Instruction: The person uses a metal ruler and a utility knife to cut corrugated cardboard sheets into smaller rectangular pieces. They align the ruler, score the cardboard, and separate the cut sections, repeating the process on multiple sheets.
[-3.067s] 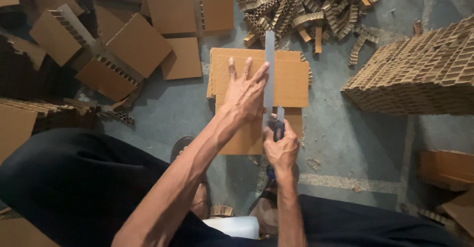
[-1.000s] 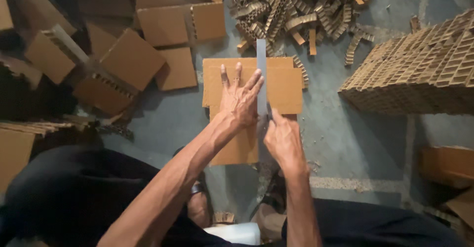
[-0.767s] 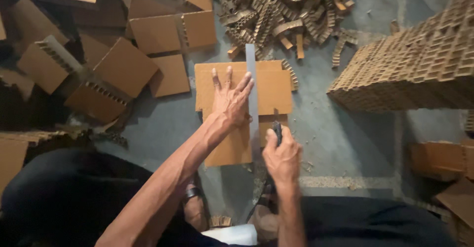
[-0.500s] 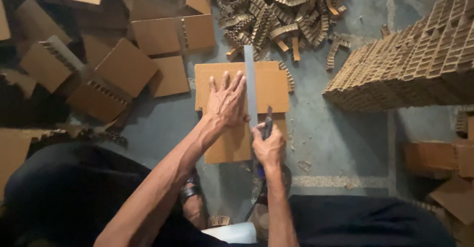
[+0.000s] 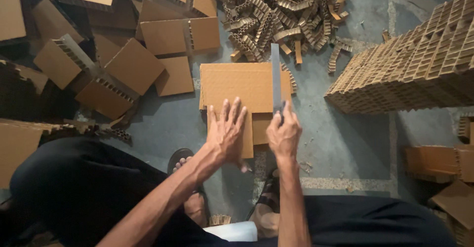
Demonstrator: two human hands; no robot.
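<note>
Seen from above, a flat brown honeycomb cardboard sheet (image 5: pixel 242 86) lies on the grey concrete floor (image 5: pixel 345 138), just in front of the person's sandalled feet. The left hand (image 5: pixel 226 131) presses flat on the sheet's near part, fingers spread, gripping nothing. The right hand (image 5: pixel 284 134) is closed around the handle of a long grey blade (image 5: pixel 276 79), which lies along the sheet's right side. The sheet looks light and stiff, though its edges probably crush easily; its flat face seems the safest place to hold. Cut cardboard strips (image 5: pixel 281 15) are heaped beyond, and a stacked honeycomb block (image 5: pixel 419 64) sits to the right.
</note>
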